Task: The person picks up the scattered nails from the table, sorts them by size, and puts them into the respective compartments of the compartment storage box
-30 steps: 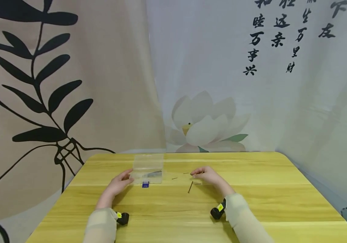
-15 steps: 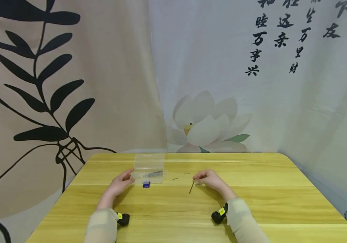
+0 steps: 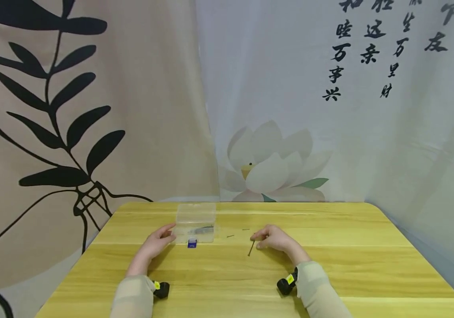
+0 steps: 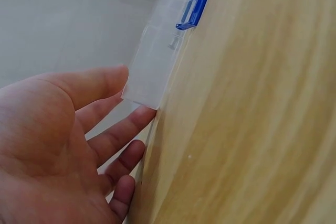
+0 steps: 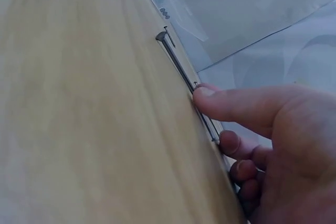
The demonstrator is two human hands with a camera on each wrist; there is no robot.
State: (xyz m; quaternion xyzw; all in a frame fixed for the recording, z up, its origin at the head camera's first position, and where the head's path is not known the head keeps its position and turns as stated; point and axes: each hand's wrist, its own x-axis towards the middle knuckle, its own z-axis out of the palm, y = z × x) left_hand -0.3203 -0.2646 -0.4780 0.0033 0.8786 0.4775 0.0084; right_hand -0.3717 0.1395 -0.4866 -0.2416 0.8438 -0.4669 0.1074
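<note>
**Nail pickup: right hand at the long nail, left hand steadying the box**

My right hand (image 3: pixel 275 238) has thumb and curled fingers on the far end of the long nail (image 3: pixel 251 248), which lies flat on the table (image 3: pixel 362 265), just right of centre. The wrist view shows my thumb tip (image 5: pixel 210 97) pressing its shank; I cannot tell whether the pinch is complete. My left hand (image 3: pixel 156 242) is relaxed, fingers straight, touching the near-left corner of the clear plastic box (image 3: pixel 195 219), whose blue latch (image 3: pixel 192 243) faces me. Two short nails (image 3: pixel 230 235) lie between box and right hand.

Risks, in my judgement: the thin nail may roll or slip from a shallow pinch; the light box may slide if my left hand pushes.
</note>
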